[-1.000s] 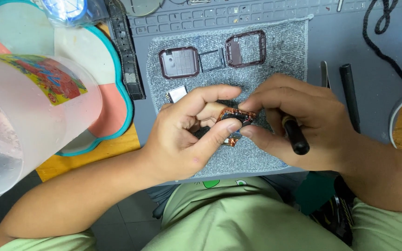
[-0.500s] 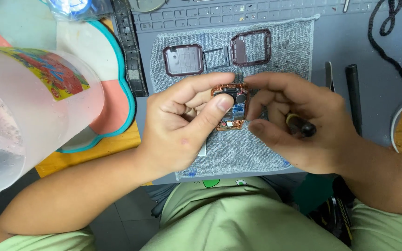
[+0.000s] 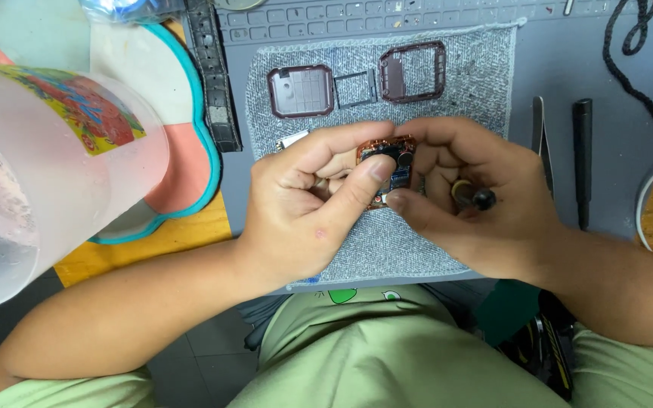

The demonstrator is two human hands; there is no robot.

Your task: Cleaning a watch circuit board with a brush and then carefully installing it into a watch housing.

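Both of my hands meet over a grey cloth mat [image 3: 387, 242]. Between them is a small square circuit module [image 3: 388, 168] with a copper-coloured edge and a blue part. My left hand [image 3: 307, 204] pinches it, thumb pressed on its face. My right hand [image 3: 466, 193] grips its right edge with the fingertips and also holds a black-handled tool [image 3: 472, 196] tucked in the palm. On the mat above lie a dark square watch case [image 3: 300, 91], a thin square frame [image 3: 354, 88] and a second case bezel [image 3: 413, 72].
A translucent plastic jug [image 3: 39, 174] with a colourful label looms at the left, over a teal-rimmed tray [image 3: 190, 151]. A black strap [image 3: 213, 75] lies beside the mat. Tweezers [image 3: 540, 136] and a black tool [image 3: 583, 159] rest at the right; a keyboard [image 3: 387, 11] lies behind.
Both hands have lifted the module slightly away from me and turned it, so its face now shows under my left thumb. The black tool has slid deeper into my right palm.
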